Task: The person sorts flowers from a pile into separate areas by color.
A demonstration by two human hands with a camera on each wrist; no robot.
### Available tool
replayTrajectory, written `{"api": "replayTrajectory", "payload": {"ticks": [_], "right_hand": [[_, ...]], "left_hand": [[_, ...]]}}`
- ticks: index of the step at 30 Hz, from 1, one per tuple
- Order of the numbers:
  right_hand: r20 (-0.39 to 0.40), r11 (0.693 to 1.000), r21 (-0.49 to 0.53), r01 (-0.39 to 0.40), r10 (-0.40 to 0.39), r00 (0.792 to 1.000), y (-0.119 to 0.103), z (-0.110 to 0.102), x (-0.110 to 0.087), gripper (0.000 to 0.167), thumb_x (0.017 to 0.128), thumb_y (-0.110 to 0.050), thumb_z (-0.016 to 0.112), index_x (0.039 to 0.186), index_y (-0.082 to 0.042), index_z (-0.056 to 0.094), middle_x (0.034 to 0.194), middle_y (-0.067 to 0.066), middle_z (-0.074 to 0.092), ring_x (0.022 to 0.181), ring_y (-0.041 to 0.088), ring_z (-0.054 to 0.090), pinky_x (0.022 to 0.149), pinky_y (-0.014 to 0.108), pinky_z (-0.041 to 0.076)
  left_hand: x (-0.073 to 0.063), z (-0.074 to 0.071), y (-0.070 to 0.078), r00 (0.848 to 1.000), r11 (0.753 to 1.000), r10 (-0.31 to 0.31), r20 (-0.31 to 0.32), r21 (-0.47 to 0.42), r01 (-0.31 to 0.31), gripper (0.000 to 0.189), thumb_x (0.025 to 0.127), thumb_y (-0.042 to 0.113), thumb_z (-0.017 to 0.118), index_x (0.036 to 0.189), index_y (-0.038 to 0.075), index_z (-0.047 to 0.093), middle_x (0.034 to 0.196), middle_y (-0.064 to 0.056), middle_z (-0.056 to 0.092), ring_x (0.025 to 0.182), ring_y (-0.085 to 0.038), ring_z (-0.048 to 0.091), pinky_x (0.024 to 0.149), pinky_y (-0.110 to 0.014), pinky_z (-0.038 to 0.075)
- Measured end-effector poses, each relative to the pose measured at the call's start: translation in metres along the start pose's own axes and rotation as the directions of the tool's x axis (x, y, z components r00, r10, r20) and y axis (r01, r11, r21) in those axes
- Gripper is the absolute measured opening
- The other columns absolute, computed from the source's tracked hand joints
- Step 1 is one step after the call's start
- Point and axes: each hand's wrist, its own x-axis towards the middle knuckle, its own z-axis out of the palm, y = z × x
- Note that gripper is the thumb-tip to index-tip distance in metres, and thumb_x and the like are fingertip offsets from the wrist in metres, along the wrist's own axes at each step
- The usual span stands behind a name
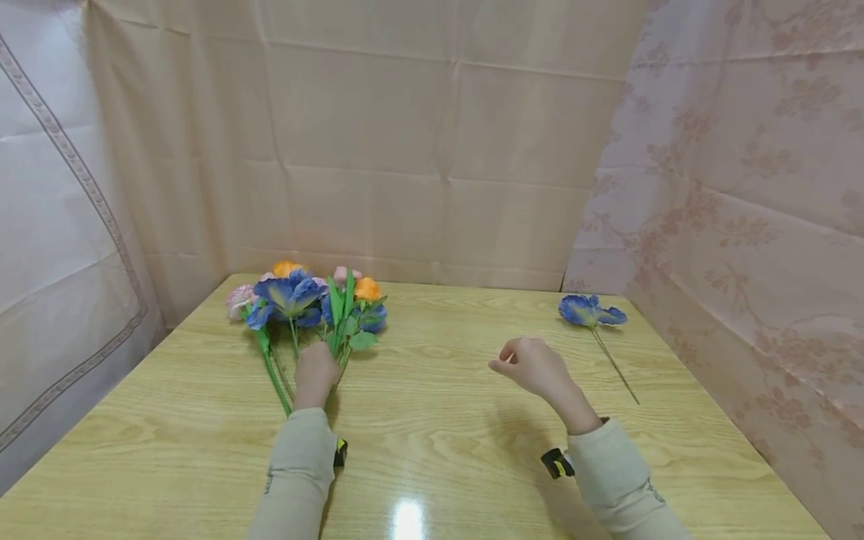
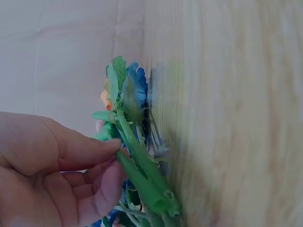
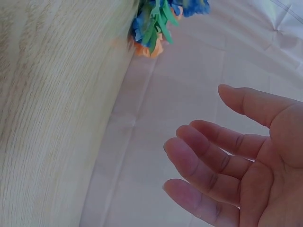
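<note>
My left hand [image 1: 316, 369] is over the stems of a bunch of artificial flowers on the left of the table. In the left wrist view, its thumb and fingers pinch a thick green flower stem [image 2: 140, 182]. A large blue flower [image 1: 292, 298] tops the bunch, with orange flowers [image 1: 367, 289], pink flowers [image 1: 241, 298] and green leaves [image 1: 364, 341] around it. To the right, my right hand [image 1: 536, 366] hovers above the table with nothing in it, its fingers loosely bent and parted from the thumb. A single blue flower [image 1: 584, 310] with a thin stem lies beyond it.
The wooden table [image 1: 432, 420] ends at a beige cloth backdrop [image 1: 378, 150]. Hanging cloth also flanks it, with a floral-patterned curtain [image 1: 763, 195] on the right and a pale cloth [image 1: 61, 225] on the left.
</note>
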Motion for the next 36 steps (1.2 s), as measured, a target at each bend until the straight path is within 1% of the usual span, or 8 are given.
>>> {"api": "replayTrajectory", "payload": {"ticks": [10,14,19,22,24,27,33,36], "right_hand": [[0.001,1.0,-0.01,0.011,-0.011,1.0,-0.002,0.003,0.0,0.023,0.082,-0.029,0.062,0.086,-0.006,0.065,0.072,0.001,0.058,0.06,0.013,0.051,0.05,0.029,0.04],[0.002,1.0,-0.006,0.009,-0.009,1.0,-0.002,0.006,-0.001,0.024,0.082,-0.03,0.063,0.085,-0.007,0.065,0.071,0.0,0.058,0.059,0.012,0.051,0.049,0.028,0.04],[0.001,1.0,-0.007,0.018,-0.018,1.0,-0.003,0.008,-0.001,0.023,0.082,-0.029,0.063,0.085,-0.006,0.065,0.071,0.0,0.058,0.058,0.012,0.051,0.049,0.028,0.04],[0.004,1.0,-0.009,0.029,-0.029,1.0,-0.004,0.009,-0.001,0.022,0.082,-0.028,0.063,0.085,-0.006,0.065,0.071,0.0,0.058,0.058,0.012,0.05,0.049,0.028,0.04],[0.006,0.999,-0.011,0.036,-0.036,0.999,-0.006,0.01,-0.001,0.022,0.083,-0.028,0.063,0.086,-0.006,0.065,0.071,0.0,0.058,0.058,0.012,0.051,0.05,0.028,0.041],[0.013,0.999,0.014,0.053,-0.053,0.999,-0.008,0.012,-0.002,0.023,0.083,-0.026,0.063,0.087,-0.004,0.065,0.071,0.001,0.058,0.058,0.012,0.051,0.052,0.029,0.042],[0.013,0.99,0.095,0.106,-0.107,0.994,-0.012,0.02,-0.001,0.021,0.084,-0.02,0.063,0.09,0.001,0.064,0.071,0.003,0.058,0.061,0.012,0.052,0.056,0.029,0.044],[-0.006,0.984,0.11,0.142,-0.142,0.99,-0.016,0.027,0.0,0.022,0.082,-0.017,0.064,0.092,0.003,0.063,0.069,0.002,0.056,0.06,0.012,0.051,0.055,0.028,0.044]], "left_hand": [[0.0,-0.007,0.002,1.0,0.998,-0.024,-0.016,-0.053,0.023,0.008,0.074,-0.005,0.053,0.066,-0.005,0.055,0.072,-0.023,0.058,0.062,-0.029,0.055,0.046,-0.037,0.042],[-0.002,-0.011,0.007,0.999,0.995,-0.04,-0.016,-0.093,0.039,0.018,0.074,-0.007,0.051,0.058,0.001,0.046,0.062,-0.016,0.051,0.053,-0.023,0.044,0.043,-0.033,0.035],[-0.006,-0.014,0.015,0.992,0.99,0.066,-0.107,-0.114,-0.078,0.036,0.066,-0.01,0.046,0.05,0.015,0.024,0.049,-0.001,0.023,0.049,-0.018,0.025,0.045,-0.028,0.023],[-0.01,-0.017,0.026,0.985,0.981,0.109,-0.133,-0.146,-0.128,0.027,0.068,-0.008,0.05,0.048,0.007,0.04,0.049,-0.003,0.038,0.05,-0.02,0.038,0.047,-0.03,0.033],[-0.012,-0.018,0.033,0.982,0.974,0.125,-0.14,-0.171,-0.149,0.011,0.069,-0.007,0.052,0.059,-0.002,0.054,0.059,-0.01,0.052,0.06,-0.027,0.051,0.055,-0.034,0.042],[-0.016,-0.018,0.044,0.984,0.955,0.135,-0.117,-0.248,-0.161,0.015,0.071,-0.006,0.055,0.084,-0.009,0.063,0.079,-0.018,0.062,0.073,-0.031,0.06,0.065,-0.039,0.048],[-0.027,-0.011,0.07,0.992,0.886,0.127,-0.009,-0.449,-0.118,0.013,0.077,-0.005,0.063,0.089,-0.009,0.058,0.074,-0.013,0.059,0.054,-0.018,0.058,0.05,-0.026,0.049],[-0.034,-0.006,0.082,0.987,0.837,0.158,0.025,-0.534,-0.12,0.011,0.077,-0.009,0.062,0.086,-0.009,0.056,0.072,-0.013,0.057,0.053,-0.021,0.059,0.048,-0.025,0.049]]}}
